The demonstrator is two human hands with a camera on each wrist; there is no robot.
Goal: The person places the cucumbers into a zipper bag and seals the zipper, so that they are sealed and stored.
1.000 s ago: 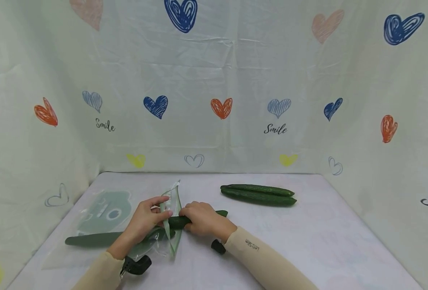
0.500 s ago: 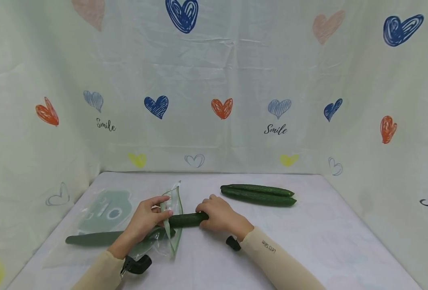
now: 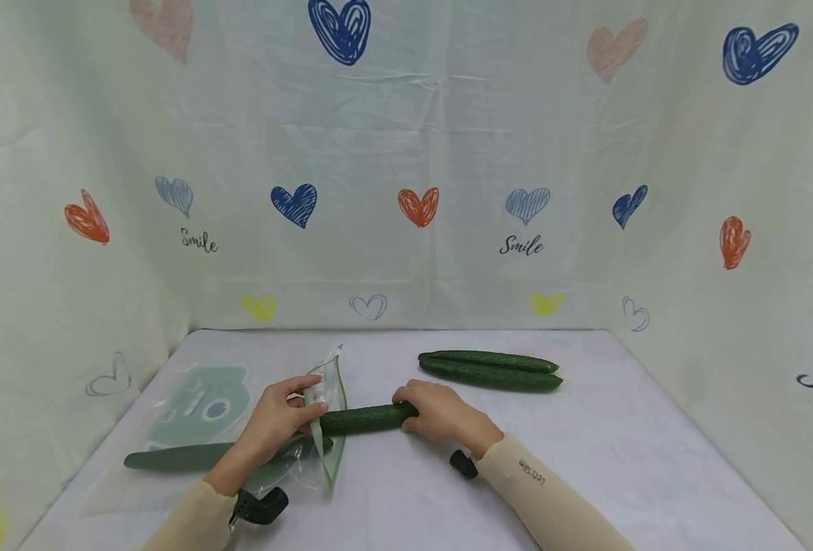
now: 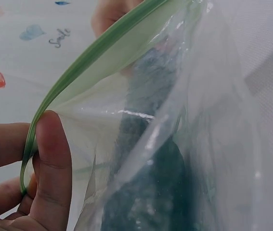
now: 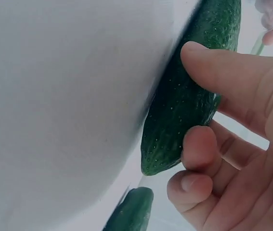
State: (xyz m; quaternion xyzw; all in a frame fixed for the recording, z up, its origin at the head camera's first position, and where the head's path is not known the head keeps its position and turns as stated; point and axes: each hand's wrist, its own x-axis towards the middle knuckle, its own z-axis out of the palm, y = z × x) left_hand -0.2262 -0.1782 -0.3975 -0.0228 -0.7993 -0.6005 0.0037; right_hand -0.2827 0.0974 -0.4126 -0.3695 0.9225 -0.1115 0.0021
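Observation:
My left hand (image 3: 278,409) pinches the green-edged mouth of a clear zip bag (image 3: 337,459) between thumb and fingers, and the mouth stands open. A dark green cucumber (image 3: 365,419) reaches from the bag's mouth toward the right. Near its right end my right hand (image 3: 443,413) grips it, thumb on one side and fingers on the other, as the right wrist view shows. Another cucumber (image 3: 179,457) lies inside the bag at the left, seen through the plastic. In the left wrist view, dark green cucumber (image 4: 146,183) shows blurrily through the film.
Two more cucumbers (image 3: 492,371) lie side by side at the back right of the white table (image 3: 585,459). A pale teal print (image 3: 203,402) covers part of the flat bag. Behind the table hangs a curtain (image 3: 475,153) with hearts.
My right hand has moved to the right along the cucumber toward its end. More of the cucumber now shows between bag and right hand. My left hand stays in place on the bag's mouth.

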